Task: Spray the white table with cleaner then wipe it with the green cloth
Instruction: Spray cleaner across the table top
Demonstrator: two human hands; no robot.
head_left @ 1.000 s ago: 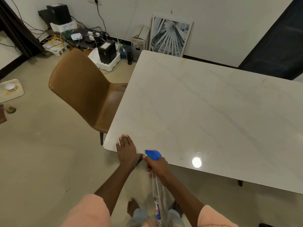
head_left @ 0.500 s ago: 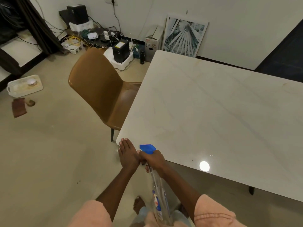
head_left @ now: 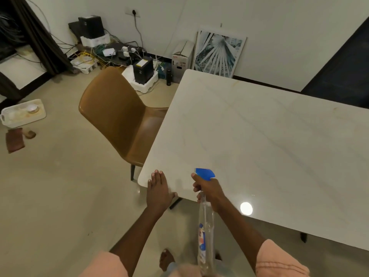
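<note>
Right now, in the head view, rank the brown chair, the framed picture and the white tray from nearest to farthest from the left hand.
From the left hand at the table's near corner:
1. Brown chair, just ahead, left of the table.
2. White tray, far left on the floor.
3. Framed picture, against the back wall.

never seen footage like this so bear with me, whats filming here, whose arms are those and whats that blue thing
There is no machine: a person wears a camera on the head, so you look down along their own arms. The left hand rests flat on the near corner of the white table. The right hand grips a clear spray bottle; the blue thing is its spray head, pointed over the tabletop. Nothing lies on the table itself; the bright spot is a lamp's reflection. A brown chair stands beside it. No green cloth is in view.
</note>
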